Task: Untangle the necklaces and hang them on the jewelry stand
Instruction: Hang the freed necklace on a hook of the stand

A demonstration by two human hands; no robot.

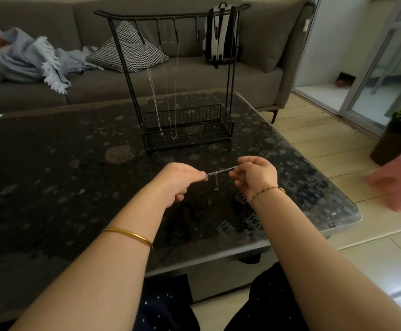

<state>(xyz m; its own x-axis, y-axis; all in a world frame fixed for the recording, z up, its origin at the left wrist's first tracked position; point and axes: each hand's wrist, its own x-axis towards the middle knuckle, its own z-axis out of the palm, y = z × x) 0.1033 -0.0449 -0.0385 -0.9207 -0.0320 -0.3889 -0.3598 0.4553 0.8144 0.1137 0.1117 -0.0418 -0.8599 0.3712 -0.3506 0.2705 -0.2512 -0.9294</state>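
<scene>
"Where is the chain?"

"Centre of the frame, stretched between my two grips above the dark speckled surface (51, 151). My left grip (179, 181) pinches one end of the necklace (221, 172). My right grip (254, 176), fingers curled, holds the other end. A short tail of chain dangles from the middle."

"And the stand?"

"The black wire jewelry stand (166, 16) sits upright on the surface, just above my grips in the frame, with its basket base toward me. Several thin hanging necklaces (152, 91) drop from its top hooks down to the basket."

"What's around you?"

"A grey sofa (254, 80) runs across the top of the frame. On it are a pale blue fringed blanket (27, 58) at upper left, a black-and-white patterned cushion (127, 48) behind the stand, and a grey backpack (218, 37) further right. Pale floor (314, 139) fills the right side, with a pink stool (400, 182) at the right edge. A gold bangle (129, 235) rings my left forearm, and a thin bracelet (266, 189) my right wrist."
</scene>
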